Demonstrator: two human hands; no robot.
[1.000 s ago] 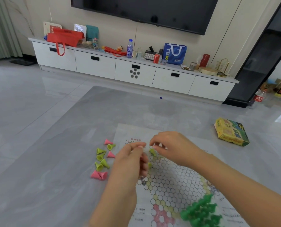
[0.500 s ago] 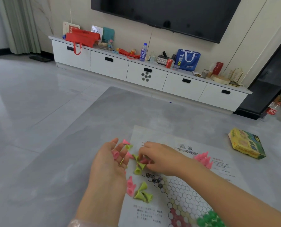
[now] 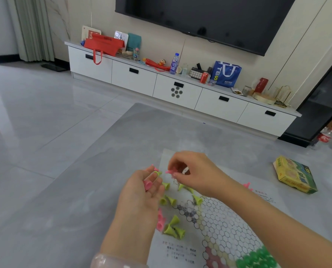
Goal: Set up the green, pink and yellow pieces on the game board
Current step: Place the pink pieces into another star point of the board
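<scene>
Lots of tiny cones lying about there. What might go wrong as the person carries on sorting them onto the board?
1. The left hand cups several pink pieces loosely; tipping it could spill them onto the table.
2. The right hand pinches one pink piece by its fingertips; it might slip.
3. The right forearm crosses the paper board close to the green pieces already grouped at its near corner, and could knock them over.
4. Loose yellow pieces lie tipped near the board's edge, easily brushed off.

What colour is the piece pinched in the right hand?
Pink; the piece in the right hand shows in the head view.
</scene>
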